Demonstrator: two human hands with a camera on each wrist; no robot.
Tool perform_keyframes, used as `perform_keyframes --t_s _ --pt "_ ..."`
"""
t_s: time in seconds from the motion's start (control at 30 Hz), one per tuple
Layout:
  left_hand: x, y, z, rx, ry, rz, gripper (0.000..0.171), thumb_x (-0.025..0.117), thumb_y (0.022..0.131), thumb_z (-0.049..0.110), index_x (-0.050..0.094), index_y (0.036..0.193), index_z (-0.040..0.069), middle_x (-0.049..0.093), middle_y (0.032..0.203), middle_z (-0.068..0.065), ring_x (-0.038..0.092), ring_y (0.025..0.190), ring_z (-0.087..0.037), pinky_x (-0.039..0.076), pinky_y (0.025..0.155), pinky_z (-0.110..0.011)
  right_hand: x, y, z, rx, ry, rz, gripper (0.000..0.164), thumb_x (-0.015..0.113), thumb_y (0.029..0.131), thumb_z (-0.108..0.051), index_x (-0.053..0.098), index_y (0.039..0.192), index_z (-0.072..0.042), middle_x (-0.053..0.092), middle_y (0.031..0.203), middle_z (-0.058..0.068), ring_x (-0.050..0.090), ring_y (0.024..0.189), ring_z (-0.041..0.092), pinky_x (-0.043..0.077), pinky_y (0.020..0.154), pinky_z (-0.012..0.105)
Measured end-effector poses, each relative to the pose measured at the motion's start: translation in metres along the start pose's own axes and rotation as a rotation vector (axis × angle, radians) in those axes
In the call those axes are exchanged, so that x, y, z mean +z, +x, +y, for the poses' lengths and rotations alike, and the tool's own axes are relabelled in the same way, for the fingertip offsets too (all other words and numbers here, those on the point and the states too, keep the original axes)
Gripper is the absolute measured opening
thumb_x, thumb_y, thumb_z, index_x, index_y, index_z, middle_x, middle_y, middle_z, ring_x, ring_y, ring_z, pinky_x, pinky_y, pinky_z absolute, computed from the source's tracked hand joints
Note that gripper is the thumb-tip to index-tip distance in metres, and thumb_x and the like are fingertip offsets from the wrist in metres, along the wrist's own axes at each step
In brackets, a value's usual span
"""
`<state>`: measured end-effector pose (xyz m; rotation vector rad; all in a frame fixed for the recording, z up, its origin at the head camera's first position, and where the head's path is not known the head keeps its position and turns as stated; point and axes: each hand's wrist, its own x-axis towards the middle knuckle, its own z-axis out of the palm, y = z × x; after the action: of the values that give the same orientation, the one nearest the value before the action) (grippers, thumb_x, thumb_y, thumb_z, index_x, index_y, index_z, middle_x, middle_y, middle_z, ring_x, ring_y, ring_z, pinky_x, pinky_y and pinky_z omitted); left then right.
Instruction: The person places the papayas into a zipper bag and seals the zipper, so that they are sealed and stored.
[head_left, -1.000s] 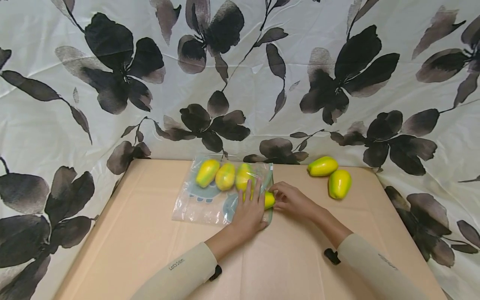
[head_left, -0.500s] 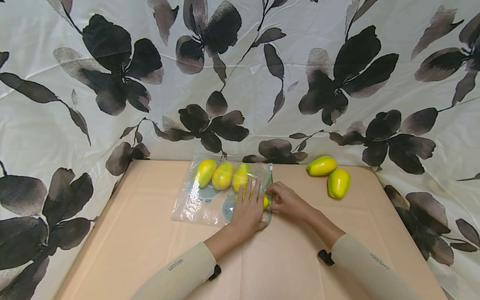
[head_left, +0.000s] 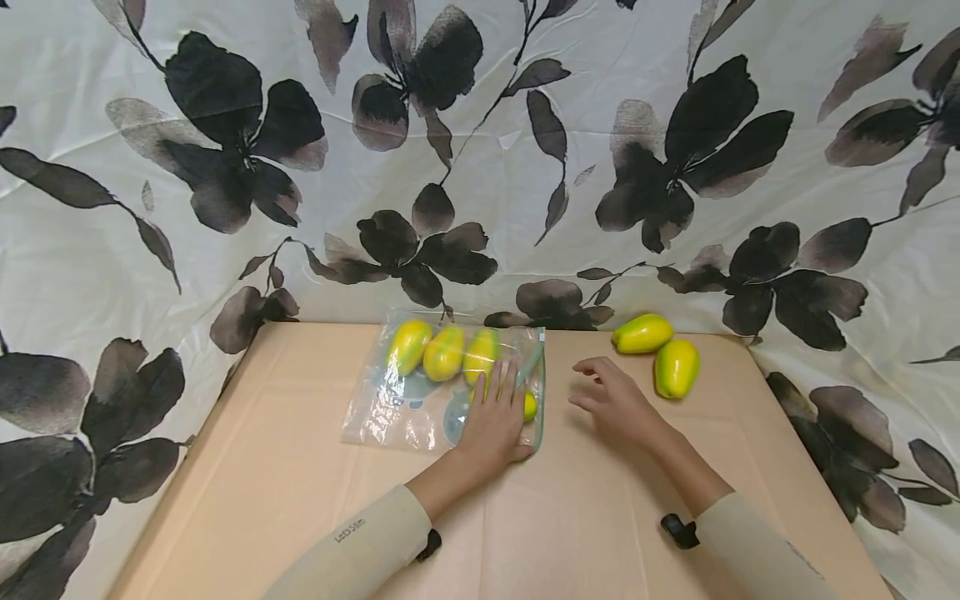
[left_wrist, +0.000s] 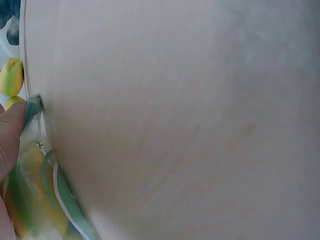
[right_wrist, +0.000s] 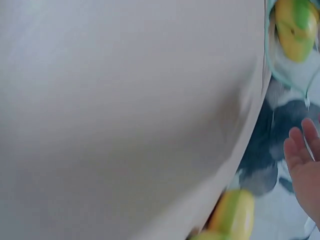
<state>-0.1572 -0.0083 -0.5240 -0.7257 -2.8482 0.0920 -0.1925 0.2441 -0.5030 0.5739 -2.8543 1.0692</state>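
Note:
A clear zip bag [head_left: 367, 421] with a green edge lies on the table, several yellow-green mangoes [head_left: 443, 354] inside. My left hand [head_left: 491, 425] rests on it with fingers straight, over a mango [head_left: 530, 406] near the bag's right-hand opening; the hand hides part of that fruit. In the left wrist view, the thumb [left_wrist: 9, 137] lies along the bag's green edge [left_wrist: 33, 107]. My right hand [head_left: 621, 404] is off to the right of the bag, fingers loosely bent and holding nothing. Beyond it are two loose mangoes, one [head_left: 642, 333] behind the other [head_left: 677, 368].
The tan table [head_left: 262, 500] ends at a back edge just behind the bag and loose mangoes. A white cloth with dark flowers [head_left: 525, 167] hangs behind and at both sides. Each wrist wears a black strap mount [head_left: 679, 531].
My right hand has let go of the bag's opening edge and moved right, toward the loose mangoes. My left hand stays pressed on the bag.

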Motion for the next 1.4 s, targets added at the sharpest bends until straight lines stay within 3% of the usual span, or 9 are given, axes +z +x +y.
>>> perform_keyframes --t_s 0.2,0.4,0.6,1.1,1.4 --pt "0.001 -0.001 0.0 -0.002 -0.016 0.002 0.114 0.08 0.072 0.072 0.041 0.156 0.005 0.017 0.171 -0.022 0.018 0.158 -0.043 0.024 0.126 -0.058 -0.027 -0.009 0.021 0.043 -0.057 0.114 0.061 0.081 0.09 -0.022 0.052 0.14 -0.001 0.055 0.143 0.023 0.048 0.136 0.043 0.04 0.111 0.062" --pt "0.004 -0.002 0.001 -0.002 -0.024 0.012 0.112 0.08 0.072 0.071 0.043 0.155 0.006 0.019 0.171 -0.022 0.02 0.158 -0.043 0.026 0.125 -0.058 -0.054 -0.014 0.04 0.122 -0.123 0.215 0.069 0.08 0.09 -0.017 0.044 0.144 0.006 0.047 0.144 0.032 0.041 0.135 0.051 0.033 0.111 0.068" --pt "0.004 -0.004 -0.001 0.012 -0.024 0.014 0.114 0.08 0.072 0.072 0.041 0.156 0.005 0.019 0.17 -0.023 0.02 0.157 -0.043 0.026 0.124 -0.059 -0.073 -0.017 0.056 0.209 -0.128 0.264 0.076 0.078 0.092 -0.019 0.037 0.147 0.013 0.04 0.145 0.039 0.035 0.135 0.057 0.03 0.111 0.071" --pt "0.002 -0.003 -0.002 0.005 -0.036 -0.017 0.111 0.077 0.077 0.071 0.038 0.159 0.006 0.015 0.172 -0.021 0.018 0.158 -0.043 0.024 0.125 -0.06 -0.082 -0.022 0.088 0.348 -0.174 0.22 0.09 0.073 0.095 -0.026 0.02 0.152 0.02 0.032 0.144 0.048 0.033 0.129 0.062 0.028 0.107 0.074" --pt "0.002 -0.005 -0.003 0.011 -0.025 -0.006 0.11 0.077 0.078 0.069 0.037 0.159 0.007 0.016 0.172 -0.021 0.019 0.158 -0.043 0.026 0.124 -0.059 -0.079 -0.028 0.1 0.408 -0.158 0.181 0.093 0.073 0.094 -0.026 0.017 0.153 0.019 0.024 0.147 0.048 0.032 0.127 0.062 0.035 0.103 0.074"
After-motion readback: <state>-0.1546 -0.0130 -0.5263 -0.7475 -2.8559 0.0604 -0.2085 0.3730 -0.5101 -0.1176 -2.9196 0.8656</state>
